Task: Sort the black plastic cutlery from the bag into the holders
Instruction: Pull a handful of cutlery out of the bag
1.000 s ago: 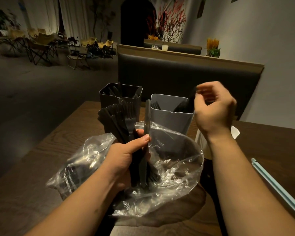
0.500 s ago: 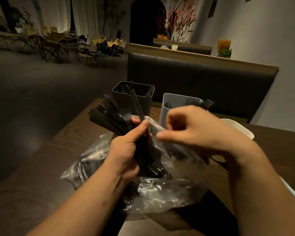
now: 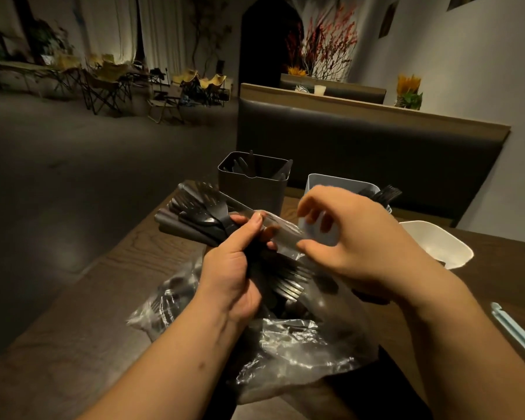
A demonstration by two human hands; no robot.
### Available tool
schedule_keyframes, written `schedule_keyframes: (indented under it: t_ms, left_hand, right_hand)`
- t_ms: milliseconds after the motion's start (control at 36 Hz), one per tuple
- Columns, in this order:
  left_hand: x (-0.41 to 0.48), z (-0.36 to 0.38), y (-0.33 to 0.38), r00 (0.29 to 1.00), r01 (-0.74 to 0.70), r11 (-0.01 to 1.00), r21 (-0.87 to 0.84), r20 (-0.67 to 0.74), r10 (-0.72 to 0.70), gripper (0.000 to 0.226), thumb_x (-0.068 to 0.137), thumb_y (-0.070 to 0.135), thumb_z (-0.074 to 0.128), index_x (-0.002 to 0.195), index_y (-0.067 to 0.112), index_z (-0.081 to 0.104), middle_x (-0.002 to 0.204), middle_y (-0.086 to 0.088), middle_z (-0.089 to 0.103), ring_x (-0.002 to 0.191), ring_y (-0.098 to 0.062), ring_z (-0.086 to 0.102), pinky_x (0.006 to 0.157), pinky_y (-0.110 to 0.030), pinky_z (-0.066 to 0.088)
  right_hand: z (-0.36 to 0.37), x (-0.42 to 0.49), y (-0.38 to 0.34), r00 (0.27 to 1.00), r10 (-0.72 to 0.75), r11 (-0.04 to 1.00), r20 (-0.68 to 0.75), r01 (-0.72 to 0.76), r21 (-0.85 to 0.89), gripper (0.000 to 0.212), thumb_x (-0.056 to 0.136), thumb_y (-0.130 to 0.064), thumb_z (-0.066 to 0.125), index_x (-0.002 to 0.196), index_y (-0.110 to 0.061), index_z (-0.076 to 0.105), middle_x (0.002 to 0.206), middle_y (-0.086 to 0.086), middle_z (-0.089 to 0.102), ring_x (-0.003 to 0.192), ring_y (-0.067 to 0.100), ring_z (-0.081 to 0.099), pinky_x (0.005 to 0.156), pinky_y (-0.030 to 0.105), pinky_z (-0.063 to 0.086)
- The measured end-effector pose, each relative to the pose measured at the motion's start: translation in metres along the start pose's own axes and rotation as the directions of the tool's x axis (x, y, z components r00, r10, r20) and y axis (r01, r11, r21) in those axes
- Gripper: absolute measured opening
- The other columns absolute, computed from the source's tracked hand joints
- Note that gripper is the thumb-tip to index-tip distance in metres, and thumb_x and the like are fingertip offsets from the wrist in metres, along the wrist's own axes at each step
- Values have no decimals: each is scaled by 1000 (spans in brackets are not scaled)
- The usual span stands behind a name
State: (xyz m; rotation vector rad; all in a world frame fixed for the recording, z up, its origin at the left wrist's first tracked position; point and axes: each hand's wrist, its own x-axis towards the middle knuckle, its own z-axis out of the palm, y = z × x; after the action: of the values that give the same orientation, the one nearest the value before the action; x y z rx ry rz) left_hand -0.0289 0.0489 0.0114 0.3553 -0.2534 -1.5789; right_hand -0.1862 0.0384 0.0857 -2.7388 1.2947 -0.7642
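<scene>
My left hand point(image 3: 234, 274) grips a bundle of black plastic cutlery point(image 3: 194, 213) above the clear plastic bag point(image 3: 300, 350) lying on the wooden table. The bundle fans out to the upper left, and fork tines show below my fist. My right hand point(image 3: 355, 244) is right beside it, thumb and curled fingers pinching the end of one blurred long piece point(image 3: 282, 227) that sticks out of the bundle. Behind stand a dark holder point(image 3: 255, 192) with a few pieces in it and a grey holder point(image 3: 325, 181) with black forks point(image 3: 384, 192) leaning out.
A white container point(image 3: 437, 241) sits to the right of the grey holder. A pale blue strip point(image 3: 515, 331) lies near the table's right edge. A dark padded bench back point(image 3: 361, 147) runs behind the table. The table's left edge drops to open floor.
My right hand has come back from the grey holder to the bundle and closed on one piece. The bundle in my left hand has tilted towards the left.
</scene>
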Motion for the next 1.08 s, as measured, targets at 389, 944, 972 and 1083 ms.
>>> schedule_keyframes:
  t_ms: [389, 944, 972, 1083]
  left_hand:
    - [-12, 10, 9, 998, 63, 994, -85, 30, -60, 33, 93, 14, 60, 62, 22, 67, 76, -2, 72, 68, -16, 73, 75, -42, 63]
    - [1, -4, -3, 998, -44, 913, 405, -21, 57, 28, 68, 35, 81, 66, 17, 59, 53, 6, 40, 44, -9, 37, 55, -27, 33]
    - [1, -5, -3, 998, -43, 908, 417, -21, 57, 30, 67, 36, 81, 61, 17, 58, 52, 5, 38, 44, -10, 36, 54, -27, 33]
    - [-1, -5, -1, 999, -49, 891, 452, 1, 54, 35, 63, 38, 81, 55, 19, 53, 53, 3, 33, 45, -12, 32, 52, -27, 32]
  right_hand:
    - [2, -4, -10, 992, -127, 989, 13, 125, 77, 37, 78, -53, 64, 110, -35, 63, 98, -17, 65, 91, 5, 60, 77, 36, 55]
    - [9, 55, 34, 513, 258, 928, -819, 106, 358, 18, 95, -19, 65, 110, -9, 63, 96, -12, 65, 88, 10, 70, 77, 38, 61]
    - [10, 63, 37, 513, 243, 940, -823, 83, 330, 20, 96, -21, 64, 111, -8, 65, 97, -10, 67, 89, 9, 70, 78, 38, 61]
    - [11, 88, 42, 588, 204, 964, -783, 21, 267, 32, 94, -21, 66, 122, -7, 62, 101, -1, 69, 90, 9, 67, 83, 23, 58]
